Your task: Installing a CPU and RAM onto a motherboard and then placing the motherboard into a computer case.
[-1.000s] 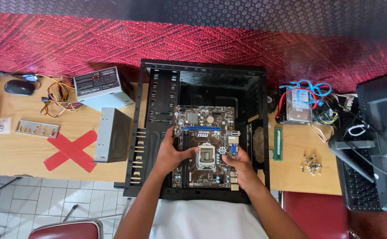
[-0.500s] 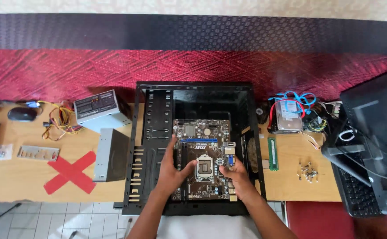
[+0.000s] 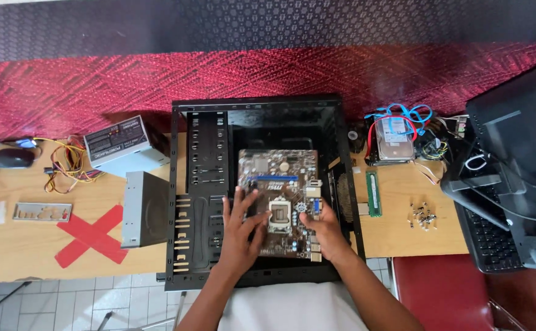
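My left hand lies flat w/ fingers spread, palm down, on the left part of the motherboard; fingertips reach toward the CPU socket. Not clamped round anything, just pressing on the board. My right hand sits at the board's lower right edge, fingers loosely curled, thumb pointing in toward the socket; touching the board, but I can't tell if it pinches the edge or only rests on it.

The board itself is inside the open black PC case, which lies on its side on the wooden table; board sits approx. in the case's middle, nearer the right wall.

Left of the case: a grey optical drive just beside it, a red tape cross, a metal I/O plate, a power supply w/ coloured wires. Right of the case: a green RAM stick, a small heap of screws, a hard drive w/ blue and red cables.

Hidden/unclear: my palms cover the board's lower left, my forearms run off the bottom edge, small board parts too fine to make out. A black monitor is cut off at far right.
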